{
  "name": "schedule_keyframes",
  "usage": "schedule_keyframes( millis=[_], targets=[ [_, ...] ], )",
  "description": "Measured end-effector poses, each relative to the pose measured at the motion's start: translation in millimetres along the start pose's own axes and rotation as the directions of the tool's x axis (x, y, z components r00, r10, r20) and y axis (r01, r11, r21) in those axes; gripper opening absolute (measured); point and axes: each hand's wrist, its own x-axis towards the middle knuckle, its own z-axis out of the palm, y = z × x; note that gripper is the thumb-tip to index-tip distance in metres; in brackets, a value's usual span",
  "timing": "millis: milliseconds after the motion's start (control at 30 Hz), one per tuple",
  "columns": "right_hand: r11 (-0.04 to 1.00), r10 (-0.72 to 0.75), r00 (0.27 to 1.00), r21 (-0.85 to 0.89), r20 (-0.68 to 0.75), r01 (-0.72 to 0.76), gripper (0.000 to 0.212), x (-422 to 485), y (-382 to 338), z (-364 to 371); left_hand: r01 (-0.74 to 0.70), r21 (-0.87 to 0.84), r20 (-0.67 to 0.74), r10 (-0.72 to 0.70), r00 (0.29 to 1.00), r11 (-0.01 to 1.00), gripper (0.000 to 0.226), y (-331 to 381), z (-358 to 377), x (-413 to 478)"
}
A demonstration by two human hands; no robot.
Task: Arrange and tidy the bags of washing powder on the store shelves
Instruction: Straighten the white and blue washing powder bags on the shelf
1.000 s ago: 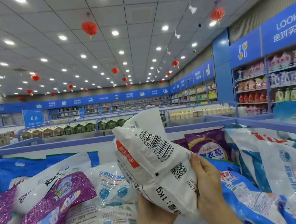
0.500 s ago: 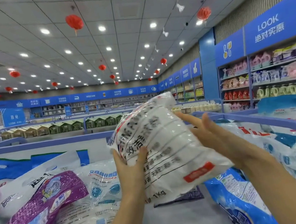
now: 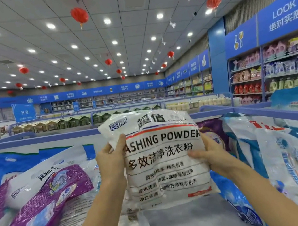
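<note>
Two hands hold up one white bag (image 3: pixel 166 167) of washing powder. It stands upright, with the words on its front facing the camera. The left hand (image 3: pixel 111 161) grips the left edge of the white bag, thumb on the front and fingers curled round the back. The right hand (image 3: pixel 212 156) grips the right edge of the white bag, with its thumb lying flat across the front.

Under the white bag is the pale shelf floor (image 3: pixel 187 221). It is hard to tell if the bottom of the bag touches it.

Left of the white bag, a purple bag (image 3: pixel 47 198) lies tilted on top of other pale bags. Right of the white bag, a blue bag (image 3: pixel 237 201) lies low down. More blue and white bags (image 3: pixel 291 151) lean in a pile past it.

Just behind the white bag, on its right side, a dark purple bag (image 3: pixel 214 128) peeks out. A blue rail (image 3: pixel 53 137) runs across behind the white bag.

Far behind the white bag and to its right, wall shelves (image 3: pixel 272 75) hold many packs and bottles. High above the white bag, red lanterns (image 3: pixel 79 14) hang from the ceiling.
</note>
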Motion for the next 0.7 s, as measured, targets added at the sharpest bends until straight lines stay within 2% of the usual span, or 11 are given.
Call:
schedule_keyframes(
  millis=[67, 200, 267, 333, 433, 500, 533, 567, 600, 700],
  targets=[
    [0.993, 0.047, 0.999, 0.110, -0.006, -0.046, 0.064, 2.8, 3.1, -11.7, -0.069, 0.023, 0.081, 0.067, 0.994, 0.997, 0.006, -1.2, 0.4, 0.9],
    [0.962, 0.102, 0.994, 0.249, 0.036, -0.108, 0.044, -0.2, 3.3, -26.4, -0.180, 0.112, 0.216, 0.153, 0.964, 0.977, 0.003, 6.0, 6.8, 2.6],
    [0.966, 0.096, 0.989, 0.250, -0.112, -0.066, 0.040, 2.9, 3.9, -24.3, -0.253, 0.185, 0.286, 0.194, 0.938, 0.950, 0.008, 10.6, 7.0, 2.7],
    [0.984, 0.032, 0.948, 0.178, -0.318, 0.027, 0.030, 6.8, 0.6, -21.0, -0.367, 0.277, 0.421, 0.232, 0.877, 0.888, 0.013, 14.9, 0.5, 3.7],
    [0.977, -0.063, 0.892, 0.155, -0.447, 0.147, 0.018, 7.2, -5.1, -17.0, -0.571, 0.457, 0.602, 0.235, 0.763, 0.682, 0.021, 25.8, -12.0, 7.2],
    [0.965, -0.098, 0.864, 0.165, -0.493, 0.203, 0.015, 4.3, -5.6, -15.7, -0.683, 0.553, 0.629, 0.298, 0.718, 0.477, 0.037, 30.0, -12.7, 6.3],
    [0.960, -0.109, 0.861, 0.171, -0.497, 0.220, 0.015, 2.3, -5.5, -15.2, -0.712, 0.561, 0.611, 0.368, 0.701, 0.422, 0.040, 29.7, -10.6, 5.2],
    [0.956, -0.113, 0.865, 0.183, -0.490, 0.228, 0.015, 0.0, -5.8, -14.7, -0.727, 0.529, 0.576, 0.444, 0.686, 0.437, 0.035, 27.9, -6.8, 3.2],
    [0.950, -0.115, 0.871, 0.203, -0.477, 0.237, 0.015, -1.7, -6.2, -14.7, -0.723, 0.472, 0.521, 0.502, 0.690, 0.504, 0.026, 24.9, -3.1, 1.0],
    [0.922, -0.116, 0.893, 0.287, -0.436, 0.260, 0.019, -4.4, -10.8, -18.7, -0.599, 0.318, 0.304, 0.519, 0.799, 0.735, 0.007, 15.2, 8.7, -11.2]
  ],
)
